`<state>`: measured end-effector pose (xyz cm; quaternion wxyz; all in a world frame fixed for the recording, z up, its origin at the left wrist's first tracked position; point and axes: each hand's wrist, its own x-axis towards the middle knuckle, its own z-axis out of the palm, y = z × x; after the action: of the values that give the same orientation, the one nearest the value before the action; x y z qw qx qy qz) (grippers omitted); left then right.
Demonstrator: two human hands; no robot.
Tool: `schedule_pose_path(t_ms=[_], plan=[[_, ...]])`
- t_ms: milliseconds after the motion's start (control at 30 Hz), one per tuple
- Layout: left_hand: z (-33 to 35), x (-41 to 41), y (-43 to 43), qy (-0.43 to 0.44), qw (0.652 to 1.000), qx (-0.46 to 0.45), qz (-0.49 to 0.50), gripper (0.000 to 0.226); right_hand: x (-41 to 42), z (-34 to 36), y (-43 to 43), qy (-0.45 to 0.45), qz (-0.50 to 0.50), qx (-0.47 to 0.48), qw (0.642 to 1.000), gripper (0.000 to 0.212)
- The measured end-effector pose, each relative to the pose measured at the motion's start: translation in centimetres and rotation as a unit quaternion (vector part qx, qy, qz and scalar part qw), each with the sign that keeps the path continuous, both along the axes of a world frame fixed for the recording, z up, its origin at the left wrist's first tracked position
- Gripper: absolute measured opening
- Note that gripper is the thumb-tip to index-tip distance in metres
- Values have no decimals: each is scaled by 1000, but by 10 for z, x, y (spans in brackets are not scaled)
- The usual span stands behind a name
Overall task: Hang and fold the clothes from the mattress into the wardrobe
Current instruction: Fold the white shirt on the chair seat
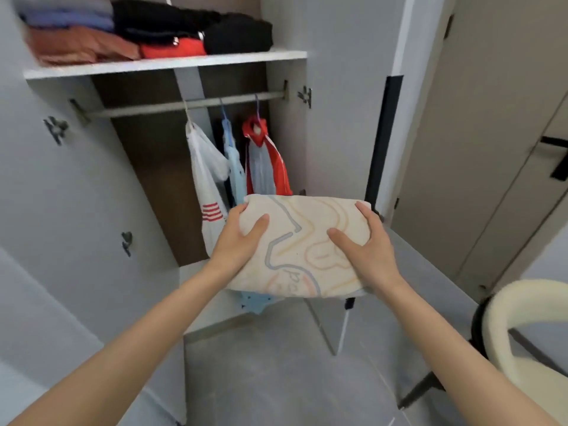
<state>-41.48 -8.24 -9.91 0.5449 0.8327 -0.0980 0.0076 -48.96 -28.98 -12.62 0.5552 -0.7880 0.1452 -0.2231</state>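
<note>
Here, both hands hold a folded cream garment (302,241) out in front of the open wardrobe (153,167), level with the lower part of its hanging space. The left hand (239,238) grips the garment's left edge, thumb pressed on top and fingers curled round the far corner. The right hand (365,247) grips the right edge, thumb lying on the upper face and fingers wrapped over the side. The garment is a flat, thick rectangle printed with wavy blue, orange and yellow lines, and it is held in the air, touching neither shelf nor floor. A bit of light blue cloth (255,299) with dark specks peeks out under its near edge; whether it belongs to the same bundle cannot be told.

Inside the wardrobe, a rail (184,106) runs across under a white shelf (166,64). Three pieces hang from it: a white top (204,179) with red stripes on the left, a pale blue piece (235,167) in the middle, and a red and grey jacket (264,161) on the right, all close together toward the rail's right end. On the shelf lie folded blue and orange pieces (70,32) at the left, a black pile (153,20) beside them with a red piece (176,50) under it, and a black bundle (238,36) at the right end.

To the right stands a beige door (476,133), and near the lower right corner a cream chair (504,305) stands on the grey floor (276,379).
</note>
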Motion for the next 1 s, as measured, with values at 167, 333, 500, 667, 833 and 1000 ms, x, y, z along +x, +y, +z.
schedule_pose_path(t_ms=[167,333,500,667,833,1000], plan=[[72,51,52,-64,997,-40,33,55,79,72,42,-58,68,-15,996,76],[133,115,77,-119,988,-67,75,52,160,141,62,-114,100,-30,988,71],[191,190,85,-139,981,-93,99,56,255,199,65,-151,132,-27,979,73],[253,273,88,-172,973,-73,138,52,348,260,64,-183,163,-28,969,76],[306,352,94,-180,969,-81,147,47,431,317,67,-201,196,-13,960,74],[340,423,107,-196,963,-57,179,47,505,348,81,-189,228,13,955,71]])
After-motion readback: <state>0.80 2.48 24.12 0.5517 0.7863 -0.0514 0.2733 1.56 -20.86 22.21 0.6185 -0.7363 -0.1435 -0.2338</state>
